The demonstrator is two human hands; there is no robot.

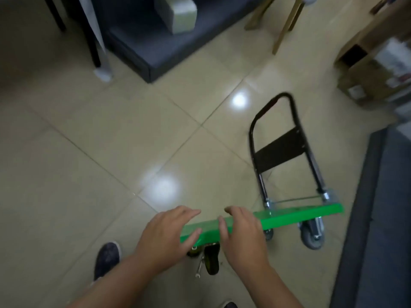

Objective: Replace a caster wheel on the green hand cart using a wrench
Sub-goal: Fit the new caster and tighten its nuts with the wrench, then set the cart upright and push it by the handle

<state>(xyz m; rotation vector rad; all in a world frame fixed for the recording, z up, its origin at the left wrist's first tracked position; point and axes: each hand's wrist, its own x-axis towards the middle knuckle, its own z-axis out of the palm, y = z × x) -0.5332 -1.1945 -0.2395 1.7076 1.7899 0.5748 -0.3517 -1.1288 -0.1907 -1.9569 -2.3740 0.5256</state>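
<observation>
There is a paper label (pixel 355 91) on the brown cardboard box (pixel 364 74) far off to the right. It is too blurry to read, and no other writing shows clearly.

The green hand cart (pixel 300 215) is on the shiny tile floor (pixel 89 163), right in front of the person. We see mostly its long green edge. Its black handle (pixel 279 151) sticks out on the far side. A gray wheel (pixel 311 235) shows under the right end.

Both hands are at the left end of the cart. The left hand (pixel 164 235) is spread wide, with the fingers nearly straight and reaching past the far edge. Its thumb (pixel 192 237) lies on the green side. It is not curled round anything.

The right hand (pixel 243 234) is just beside it. Its fingers bend a little over the top, and its thumb (pixel 223 226) lies on the green side too. I cannot tell if it is really squeezing the cart or only resting there (the picture is smeared).

Under the cart, between the two hands, is a black wheel (pixel 212 261). A silver wrench (pixel 200 266) lies on the floor, touching it or just beside it. No hand holds the wrench.

A dark shoe (pixel 106 260) is on the floor to the left. A dark blue sofa (pixel 144 47) is far back, and a gray rug (pixel 382 218) runs down the right side.
</observation>
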